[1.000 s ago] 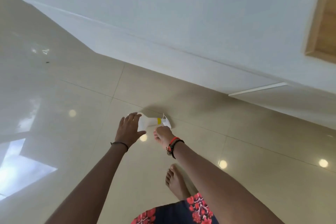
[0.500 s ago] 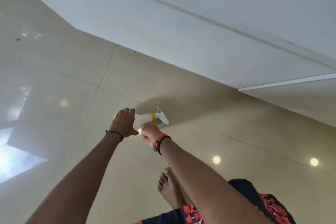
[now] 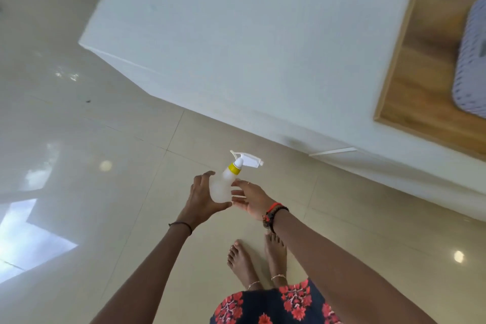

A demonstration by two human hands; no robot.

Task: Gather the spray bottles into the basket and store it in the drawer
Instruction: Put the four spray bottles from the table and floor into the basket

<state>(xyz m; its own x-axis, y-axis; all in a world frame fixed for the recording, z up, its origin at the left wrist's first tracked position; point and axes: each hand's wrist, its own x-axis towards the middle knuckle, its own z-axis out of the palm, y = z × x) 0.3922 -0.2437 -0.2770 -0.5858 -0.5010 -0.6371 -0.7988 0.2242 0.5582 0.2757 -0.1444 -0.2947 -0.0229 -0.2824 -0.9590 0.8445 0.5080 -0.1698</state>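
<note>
A translucent white spray bottle (image 3: 222, 187) with a yellow collar and a white trigger head is upright in the air above the floor. My left hand (image 3: 201, 198) is wrapped round its body from the left. My right hand (image 3: 251, 198) touches the bottle's right side with its fingers spread. A pale woven basket (image 3: 470, 66) shows at the right edge, standing on a wooden top (image 3: 420, 60). No drawer can be made out.
A white cabinet block (image 3: 249, 42) fills the upper middle, its base meeting the glossy beige tiled floor (image 3: 92, 166). A thin white strip (image 3: 334, 151) runs along the cabinet's lower edge. My bare feet (image 3: 255, 260) stand just below the hands.
The bottle lay on the floor under my hands; now it is lifted upright in the air. The view has swung up, and the wooden top with the basket has come into sight.
</note>
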